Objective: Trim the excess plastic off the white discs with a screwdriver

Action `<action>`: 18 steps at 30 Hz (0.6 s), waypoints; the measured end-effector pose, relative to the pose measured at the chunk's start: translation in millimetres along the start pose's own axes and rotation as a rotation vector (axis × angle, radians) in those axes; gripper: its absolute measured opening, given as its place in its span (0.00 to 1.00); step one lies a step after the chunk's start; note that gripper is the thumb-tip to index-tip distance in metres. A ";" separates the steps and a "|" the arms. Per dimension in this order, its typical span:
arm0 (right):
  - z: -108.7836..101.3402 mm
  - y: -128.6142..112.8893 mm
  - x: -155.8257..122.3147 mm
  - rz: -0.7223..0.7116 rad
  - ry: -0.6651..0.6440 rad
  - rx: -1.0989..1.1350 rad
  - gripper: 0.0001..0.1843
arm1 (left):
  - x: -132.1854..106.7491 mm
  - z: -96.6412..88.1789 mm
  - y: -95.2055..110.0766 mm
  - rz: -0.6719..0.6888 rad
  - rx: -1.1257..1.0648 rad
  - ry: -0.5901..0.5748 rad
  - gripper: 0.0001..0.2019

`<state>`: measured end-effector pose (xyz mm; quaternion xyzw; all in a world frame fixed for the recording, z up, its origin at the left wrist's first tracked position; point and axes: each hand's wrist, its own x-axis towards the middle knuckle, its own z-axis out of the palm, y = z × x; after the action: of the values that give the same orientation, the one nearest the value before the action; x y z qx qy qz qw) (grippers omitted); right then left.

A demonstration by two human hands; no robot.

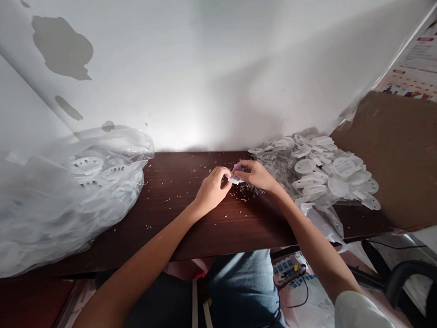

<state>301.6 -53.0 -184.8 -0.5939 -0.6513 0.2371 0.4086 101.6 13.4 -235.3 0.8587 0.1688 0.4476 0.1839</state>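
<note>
Above the dark wooden table (210,239), my left hand (213,189) pinches a small white flat piece (235,179) between thumb and fingertips. From the other side, my right hand (257,175) closes on the same piece, its fingers bent over the top. The fingers partly hide the piece, and its full shape cannot be made out. Right beside my right hand lies a heap of small greyish bits (276,163). Beyond it is a pile of white oval flat pieces (344,166). Tiny pale bits (250,191) lie scattered under and around both hands.
A large clear plastic bag (122,207) full of white oval pieces with dark marks fills the left side. A white wall (180,85) rises behind the table. Brown cardboard (407,161) stands at the right. Below the edge is a power strip (288,269).
</note>
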 end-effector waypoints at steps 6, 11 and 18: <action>-2.5 0.4 1.2 0.077 0.018 0.036 0.14 | -0.3 -0.6 0.7 -0.021 -0.004 0.021 0.13; 1.0 3.1 2.2 0.111 0.029 0.119 0.14 | -0.6 -0.3 0.1 0.006 -0.005 0.014 0.13; 5.5 4.4 2.3 0.230 0.001 0.300 0.19 | -1.1 -3.8 0.1 0.041 -0.016 -0.005 0.13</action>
<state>299.7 -48.9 -190.8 -0.5970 -0.5364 0.3764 0.4628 97.8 13.4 -234.0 0.8617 0.1469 0.4503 0.1821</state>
